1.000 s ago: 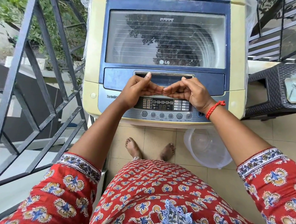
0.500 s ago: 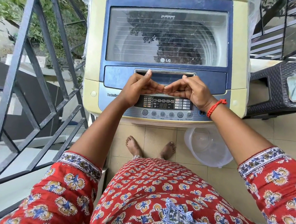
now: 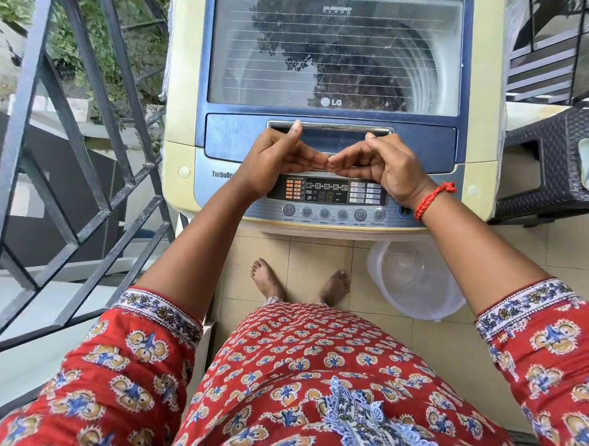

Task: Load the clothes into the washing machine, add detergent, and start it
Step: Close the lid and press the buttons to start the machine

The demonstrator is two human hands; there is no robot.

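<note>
A blue and cream top-loading washing machine (image 3: 485, 110) stands in front of me with its glass lid (image 3: 332, 60) down. Tree reflections cover the glass, so I cannot make out clothes in the drum. My left hand (image 3: 276, 159) and my right hand (image 3: 385, 167) lie over the lid's front edge, just above the control panel (image 3: 325, 195). Their fingers are nearly straight and the fingertips meet in the middle. Both thumbs point up to the lid's handle recess (image 3: 332, 127). Neither hand holds anything. No detergent is in view.
An empty translucent plastic tub (image 3: 415, 281) sits on the tiled floor by my right foot, partly under the machine's front. A dark metal railing (image 3: 76, 132) runs close on the left. A black woven stand (image 3: 549, 161) is against the machine's right side.
My head has moved slightly closer to the machine. Both hands keep the same pose on the lid's front edge.
</note>
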